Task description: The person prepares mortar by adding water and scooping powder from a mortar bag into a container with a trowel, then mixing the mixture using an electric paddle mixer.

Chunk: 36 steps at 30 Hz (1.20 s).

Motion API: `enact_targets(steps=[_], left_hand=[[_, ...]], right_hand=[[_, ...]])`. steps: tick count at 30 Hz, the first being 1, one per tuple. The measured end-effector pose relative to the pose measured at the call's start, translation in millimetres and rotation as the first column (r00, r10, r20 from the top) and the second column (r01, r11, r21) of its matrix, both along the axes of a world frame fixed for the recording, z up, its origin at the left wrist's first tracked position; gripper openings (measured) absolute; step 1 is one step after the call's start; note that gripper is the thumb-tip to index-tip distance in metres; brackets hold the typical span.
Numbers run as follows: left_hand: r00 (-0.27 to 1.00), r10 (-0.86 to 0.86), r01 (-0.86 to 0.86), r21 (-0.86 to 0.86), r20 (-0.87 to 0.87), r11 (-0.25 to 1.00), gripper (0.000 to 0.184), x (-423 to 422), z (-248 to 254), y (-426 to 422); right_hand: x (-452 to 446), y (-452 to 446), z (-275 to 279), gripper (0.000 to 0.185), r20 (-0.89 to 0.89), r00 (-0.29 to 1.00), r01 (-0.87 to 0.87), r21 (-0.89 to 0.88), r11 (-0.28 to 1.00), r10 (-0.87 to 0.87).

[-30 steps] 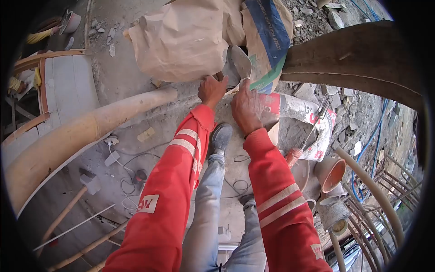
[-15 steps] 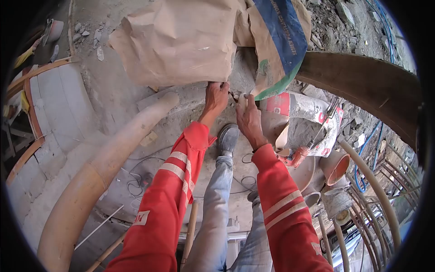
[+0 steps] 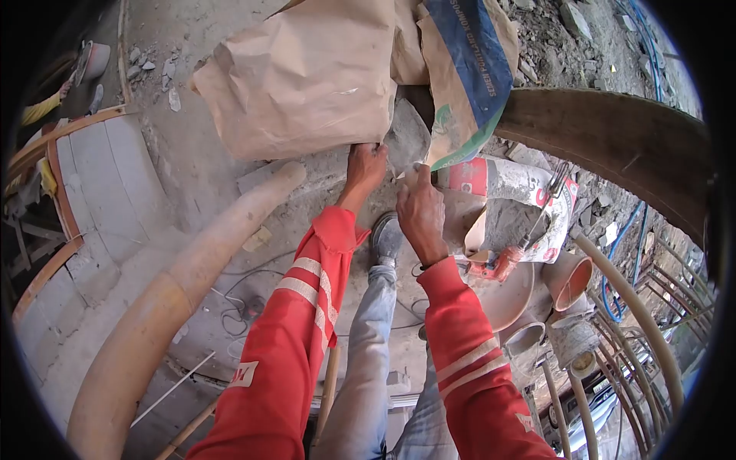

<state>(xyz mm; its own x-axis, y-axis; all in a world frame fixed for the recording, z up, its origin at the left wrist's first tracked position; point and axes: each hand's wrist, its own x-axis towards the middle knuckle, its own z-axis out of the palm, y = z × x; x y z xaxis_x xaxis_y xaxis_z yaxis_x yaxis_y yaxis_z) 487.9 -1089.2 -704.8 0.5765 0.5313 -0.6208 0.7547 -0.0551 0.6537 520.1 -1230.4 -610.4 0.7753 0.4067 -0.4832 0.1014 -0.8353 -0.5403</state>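
Just beyond my hands lies the opened cement sack (image 3: 307, 92). My left hand (image 3: 366, 167) is clamped on its brown edge; my right hand (image 3: 422, 205) seems to pinch the printed side. I should pull evenly, so the grey powder (image 3: 409, 132) does not spill.

**Dusty concrete floor (image 3: 192, 38) under sacks, buckets and rubble**

Grey and powdery, it runs beneath both hands. Past the right hand (image 3: 421, 211) is a blue-banded Portland cement sack (image 3: 475, 69), and brown kraft paper (image 3: 314, 84) spreads just beyond the left hand (image 3: 366, 170); where either touches the ground is hidden. Right of the right hand lies a white-and-red sack (image 3: 510, 181) holding grey powder; nearer the body from there sit an orange-lined bucket (image 3: 553, 277) and a grey-crusted bucket (image 3: 569, 337). A loose cable (image 3: 249, 272) trails bodyward of the left hand; stone chips (image 3: 175, 98) lie well to that hand's left, and broken rubble (image 3: 573, 21) far past the right.
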Motion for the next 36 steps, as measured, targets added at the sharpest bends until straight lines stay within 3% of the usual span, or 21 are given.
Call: enact_targets(steps=[6,8,10,12,16,21,23,27,30,36], left_hand=[[1.000,-0.017,0.017,0.022,0.003,1.000,0.048,-3.4,-1.4,-0.1],[1.000,-0.027,0.027,0.032,0.004,0.999,0.047,-6.9,-4.0,0.5],[0.999,-0.035,0.035,0.008,-0.002,0.999,0.046,-5.7,-4.3,4.4],[0.999,-0.044,0.042,-0.057,-0.029,0.997,0.045,-7.6,-0.9,7.6],[0.994,0.094,-0.105,-0.205,-0.065,0.973,0.047,-16.6,15.4,11.1],[0.967,0.228,-0.253,-0.340,-0.111,0.906,0.054,-50.5,41.0,16.1],[0.944,0.286,-0.325,-0.324,-0.162,0.889,0.055,-65.3,43.1,12.8],[0.902,0.375,-0.425,-0.284,-0.217,0.859,0.057,-98.9,42.9,-6.4],[0.902,0.353,-0.413,-0.263,-0.249,0.872,0.057,-125.0,56.0,-32.5],[0.926,0.153,-0.244,-0.236,-0.347,0.941,0.057,-193.6,69.3,-79.6]], right_hand=[[-7.0,-13.3,-29.7,0.040,0.085,0.994,0.037,0.314,0.949,-0.067],[-6.0,-27.8,-40.2,0.043,-0.284,0.938,0.289,0.335,0.897,-0.197],[2.4,-29.9,-15.8,0.049,-0.602,0.743,0.520,0.243,0.819,-0.293],[3.9,-33.4,-9.1,0.048,-0.617,0.739,0.521,0.269,0.810,-0.271],[2.8,-47.6,-0.3,0.048,-0.625,0.751,0.493,0.316,0.810,-0.213],[-14.5,-55.5,-5.8,0.047,-0.349,0.911,0.348,0.369,0.862,-0.218],[-18.6,-57.5,-7.0,0.047,-0.356,0.903,0.376,0.393,0.839,-0.238],[-13.7,-56.7,17.3,0.045,-0.599,0.749,0.567,0.358,0.742,-0.283],[-13.6,-60.5,32.0,0.045,-0.653,0.707,0.600,0.351,0.719,-0.271],[-15.6,-86.1,62.5,0.046,-0.669,0.730,0.536,0.434,0.724,-0.140]])
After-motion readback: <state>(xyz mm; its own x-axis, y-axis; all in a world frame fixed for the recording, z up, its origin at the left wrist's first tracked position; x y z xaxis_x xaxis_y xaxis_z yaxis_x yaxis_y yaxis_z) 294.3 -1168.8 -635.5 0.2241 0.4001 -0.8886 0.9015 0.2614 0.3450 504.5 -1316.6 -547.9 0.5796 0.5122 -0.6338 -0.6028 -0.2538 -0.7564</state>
